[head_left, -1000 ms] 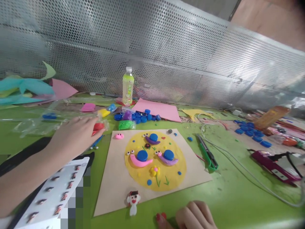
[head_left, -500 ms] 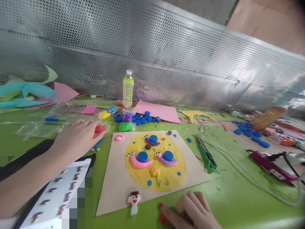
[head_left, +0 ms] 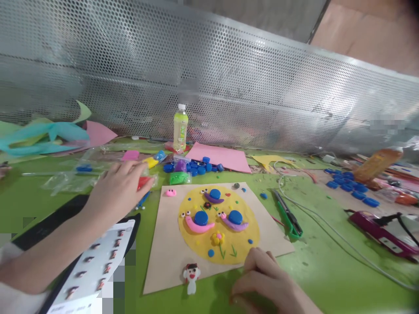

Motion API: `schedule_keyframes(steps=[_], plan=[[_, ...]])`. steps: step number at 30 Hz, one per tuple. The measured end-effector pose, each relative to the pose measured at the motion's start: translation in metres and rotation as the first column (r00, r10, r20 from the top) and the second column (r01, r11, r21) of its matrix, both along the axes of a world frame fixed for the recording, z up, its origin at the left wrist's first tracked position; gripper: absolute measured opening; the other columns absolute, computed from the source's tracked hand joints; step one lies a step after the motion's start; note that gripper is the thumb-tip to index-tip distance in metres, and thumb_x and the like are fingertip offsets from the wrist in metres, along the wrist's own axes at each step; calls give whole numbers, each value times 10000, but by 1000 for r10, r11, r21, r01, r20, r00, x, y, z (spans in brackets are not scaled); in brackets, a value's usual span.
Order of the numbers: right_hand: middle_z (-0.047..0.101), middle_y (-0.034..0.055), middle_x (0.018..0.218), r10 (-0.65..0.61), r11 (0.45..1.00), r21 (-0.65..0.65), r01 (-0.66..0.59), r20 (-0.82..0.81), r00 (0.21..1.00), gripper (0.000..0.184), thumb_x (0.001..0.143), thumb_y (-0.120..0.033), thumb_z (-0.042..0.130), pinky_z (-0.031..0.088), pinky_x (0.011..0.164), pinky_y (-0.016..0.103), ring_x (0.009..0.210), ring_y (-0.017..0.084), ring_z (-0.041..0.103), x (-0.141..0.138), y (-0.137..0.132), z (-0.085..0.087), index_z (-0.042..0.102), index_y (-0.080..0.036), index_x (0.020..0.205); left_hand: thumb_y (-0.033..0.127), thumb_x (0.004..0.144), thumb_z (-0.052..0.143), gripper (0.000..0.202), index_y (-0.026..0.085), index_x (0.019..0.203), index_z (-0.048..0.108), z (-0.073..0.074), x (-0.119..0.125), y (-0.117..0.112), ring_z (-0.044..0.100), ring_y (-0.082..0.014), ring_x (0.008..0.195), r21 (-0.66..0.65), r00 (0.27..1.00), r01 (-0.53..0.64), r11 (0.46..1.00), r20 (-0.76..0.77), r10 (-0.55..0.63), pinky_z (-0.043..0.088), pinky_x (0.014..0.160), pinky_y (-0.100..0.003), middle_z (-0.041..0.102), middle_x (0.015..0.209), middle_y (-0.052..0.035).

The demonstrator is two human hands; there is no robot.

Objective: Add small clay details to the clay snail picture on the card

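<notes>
My left hand reaches over the left side of the table, its fingers closed on red modelling clay in a clear bag. My right hand is at the front edge of the beige sheet, fingers curled together; what they hold is hidden, with only a trace of red at a fingertip. On the sheet, a yellow circle carries several clay snails with blue bottle-cap shells, such as the pink snail, and a yellow clay flower. A white clay figure overlaps the sheet's lower edge.
Left of the sheet lies a phone showing small pictures. Behind stand a drink bottle, blue caps and a green clay packet. To the right are a box cutter, a white cable and a power strip.
My right hand has shifted and curled its fingers; the red clay piece by it no longer shows. My left hand stays at the red clay bag. The view has shifted slightly.
</notes>
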State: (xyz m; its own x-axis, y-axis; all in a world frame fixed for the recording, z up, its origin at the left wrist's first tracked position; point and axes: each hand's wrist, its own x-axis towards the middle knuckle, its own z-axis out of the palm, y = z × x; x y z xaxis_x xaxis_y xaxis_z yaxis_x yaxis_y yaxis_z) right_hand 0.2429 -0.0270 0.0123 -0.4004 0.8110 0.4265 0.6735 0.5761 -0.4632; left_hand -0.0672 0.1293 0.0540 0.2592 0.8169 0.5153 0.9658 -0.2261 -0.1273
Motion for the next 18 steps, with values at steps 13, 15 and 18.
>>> schedule_keyframes(steps=[13, 15, 18], plan=[[545, -17, 804, 156, 988, -43, -150, 195, 968, 108, 874, -199, 725, 480, 720, 231, 777, 128, 572, -2, 12, 1, 726, -306, 857, 315, 999, 449, 275, 209, 1147, 655, -11, 23, -21, 569, -240, 1087, -117, 819, 568, 815, 181, -545, 463, 969, -446, 699, 1131, -60], [515, -15, 791, 114, 991, 41, -128, 250, 962, 83, 874, -222, 729, 453, 680, 242, 755, 136, 546, -5, 11, -3, 725, -302, 853, 304, 999, 453, 270, 193, 1141, 654, -10, 22, -20, 575, -240, 1072, -128, 822, 562, 817, 192, -536, 471, 955, -444, 704, 1117, -66], [527, -18, 792, 119, 982, 111, -153, 269, 956, 66, 901, -250, 707, 421, 655, 247, 737, 138, 528, -7, 11, -9, 714, -305, 937, 283, 999, 457, 262, 179, 1137, 653, -10, 22, -20, 576, -231, 1067, -145, 832, 548, 824, 196, -519, 490, 925, -415, 706, 1104, -67]])
